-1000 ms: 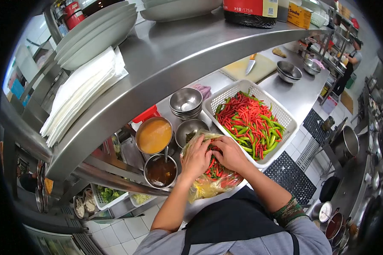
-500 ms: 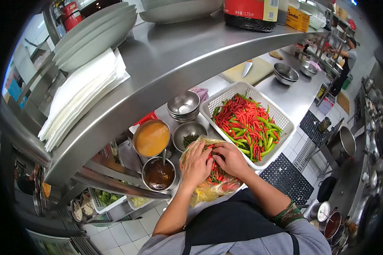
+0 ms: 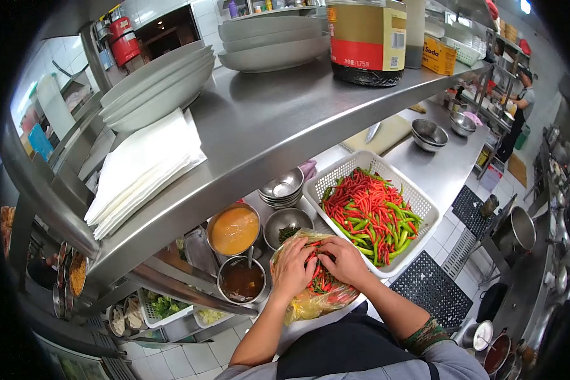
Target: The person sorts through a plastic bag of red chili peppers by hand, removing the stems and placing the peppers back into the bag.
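A crumpled clear plastic bag (image 3: 304, 308) with red chili peppers (image 3: 325, 280) inside lies at the counter's near edge. My left hand (image 3: 294, 269) rests over the bag's left side, its fingers close together and a red chili at the tips. From the right, my right hand (image 3: 346, 261) reaches in with curled fingers among the chilies; its fingertips are partly hidden. The two hands nearly meet over the bag's opening. Just beyond them stands a white perforated basket (image 3: 424, 237) heaped with red and green chilies (image 3: 375, 212).
Left of the bag stand a pot of orange liquid (image 3: 234, 229), a pot of dark sauce (image 3: 240, 280) and a steel bowl (image 3: 289, 223) with dark bits. A steel shelf (image 3: 253, 114) holding plates (image 3: 158, 85) overhangs the counter. A knife (image 3: 372, 132) lies farther back. Another person (image 3: 524, 111) stands far right.
The camera view has tilted up, so the scene sits lower and more of the shelf shows. Both hands stay at the bag with only slight finger movement.
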Tool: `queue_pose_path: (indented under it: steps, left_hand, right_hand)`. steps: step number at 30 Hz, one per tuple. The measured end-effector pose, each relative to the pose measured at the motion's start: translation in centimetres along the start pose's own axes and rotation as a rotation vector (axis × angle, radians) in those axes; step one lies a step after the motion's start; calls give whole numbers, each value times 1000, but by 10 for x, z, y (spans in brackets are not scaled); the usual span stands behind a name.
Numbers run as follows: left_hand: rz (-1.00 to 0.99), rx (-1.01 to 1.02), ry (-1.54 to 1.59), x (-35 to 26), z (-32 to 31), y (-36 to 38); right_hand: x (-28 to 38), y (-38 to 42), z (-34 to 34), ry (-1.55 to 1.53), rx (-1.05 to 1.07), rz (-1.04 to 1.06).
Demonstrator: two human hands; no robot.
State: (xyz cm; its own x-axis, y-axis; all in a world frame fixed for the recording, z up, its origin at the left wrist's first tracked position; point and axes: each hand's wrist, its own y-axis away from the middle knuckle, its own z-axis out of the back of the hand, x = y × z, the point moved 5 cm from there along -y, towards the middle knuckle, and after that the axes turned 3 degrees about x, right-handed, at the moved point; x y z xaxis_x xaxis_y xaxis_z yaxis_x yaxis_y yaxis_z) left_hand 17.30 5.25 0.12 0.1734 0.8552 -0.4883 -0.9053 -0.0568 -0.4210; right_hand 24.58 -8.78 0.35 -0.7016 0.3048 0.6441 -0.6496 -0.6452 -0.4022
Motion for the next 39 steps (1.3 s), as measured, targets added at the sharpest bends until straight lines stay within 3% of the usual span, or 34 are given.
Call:
queue_pose_path:
  steps: [8,14,17,23,26,34,39]
  left_hand:
    - [22,-41,-3,3,-2,2]
    - [73,-187,143,2,7,16]
    - [50,-217,71,-29,20,33]
    - [79,-83,-31,-93,19,81]
    - [201,-67,-7,-119,27,117]
    - [256,-99,138,-126,27,191]
    - [189,10,235,-120,37,215]
  right_hand:
    - [0,2,0,-4,-38,1]
    - [0,0,-7,32,-44,64]
    - [-2,-8,-8,63,-30,92]
    - [-5,0,-10,106,-19,50]
    - [-3,0,-7,81,-15,28]
    - [0,2,-11,122,-27,61]
    - [-8,1,-22,103,2,36]
